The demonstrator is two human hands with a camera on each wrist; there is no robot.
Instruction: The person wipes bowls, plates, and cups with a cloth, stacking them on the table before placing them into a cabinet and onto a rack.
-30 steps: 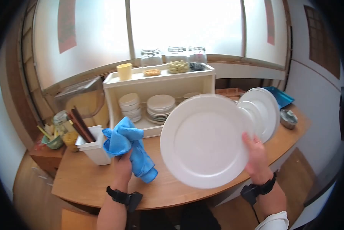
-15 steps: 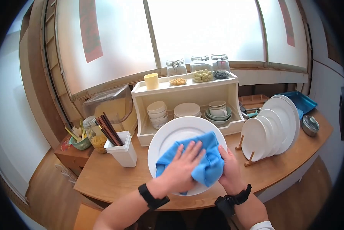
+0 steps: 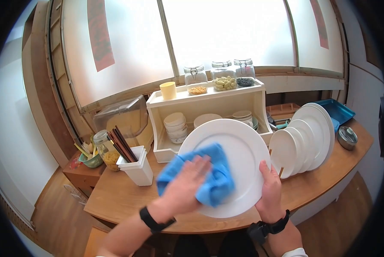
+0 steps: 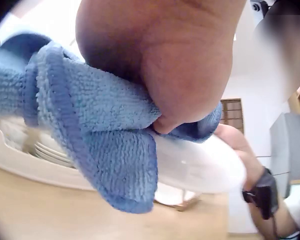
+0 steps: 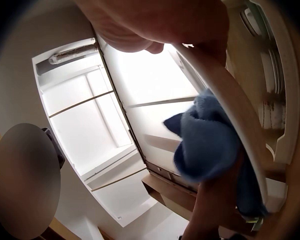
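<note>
A large white plate point(image 3: 247, 147) is held up over the table, its face tilted towards me. My right hand point(image 3: 269, 195) grips it by the right edge, thumb on the front rim and fingers behind. With blurred fingers laid over a blue cloth point(image 3: 215, 188), my left hand point(image 3: 184, 184) presses it against the plate's left half. Bunched folds of the cloth point(image 4: 115, 165) hang past the rim in the left wrist view. From the right wrist, the plate point(image 5: 235, 110) shows edge-on with the cloth on its face.
Several white plates point(image 3: 281, 150) stand in a wooden rack at the right, near a lidded pot point(image 3: 347, 137). Behind is a white shelf point(image 3: 209, 100) with bowls, plates and jars. A white container point(image 3: 137, 169) of chopsticks stands at the left on the wooden table point(image 3: 110, 205).
The plate came in front of me and the cloth was brought onto it. Since half a second ago, the left hand and cloth slid left across the plate, which shifted slightly right.
</note>
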